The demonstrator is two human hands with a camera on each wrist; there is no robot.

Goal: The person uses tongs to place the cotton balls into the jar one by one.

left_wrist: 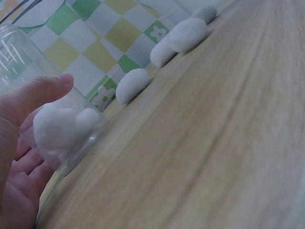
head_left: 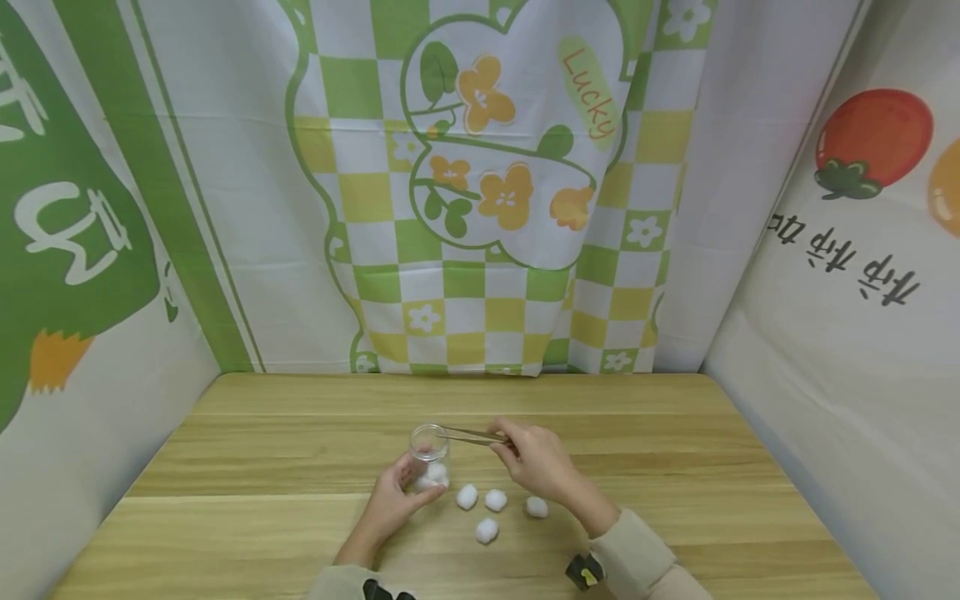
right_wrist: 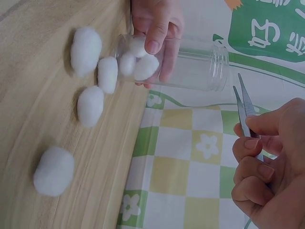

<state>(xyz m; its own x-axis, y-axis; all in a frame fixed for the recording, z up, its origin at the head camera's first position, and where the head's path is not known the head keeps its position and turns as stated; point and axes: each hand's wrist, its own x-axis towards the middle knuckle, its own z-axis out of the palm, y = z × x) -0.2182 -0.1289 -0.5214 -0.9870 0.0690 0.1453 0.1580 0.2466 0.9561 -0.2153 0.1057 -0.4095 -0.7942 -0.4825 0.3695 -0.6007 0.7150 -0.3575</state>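
The left grip [head_left: 396, 493] holds the jar [head_left: 431, 457], maybe touching the desk [head_left: 637, 450], the right grip [head_left: 534, 457] pinches tweezers [right_wrist: 241, 113] near its rim [right_wrist: 219, 67], so filling seems underway and next needs a loose ball [head_left: 487, 531] nipped

Jar [head_left: 431, 457]: clear, open-mouthed, thread-necked, upright in the left hand [head_left: 399, 498], at least three white cotton balls [head_left: 433, 476] gathered at its bottom. Tweezers [head_left: 478, 437]: slim, metal, gripped by the right hand [head_left: 536, 458] at three o'clock of the jar's mouth, slightly parted tips pointing to nine. Loose cotton balls [head_left: 496, 500]: four, white, roundish, lying around the jar's four o'clock.
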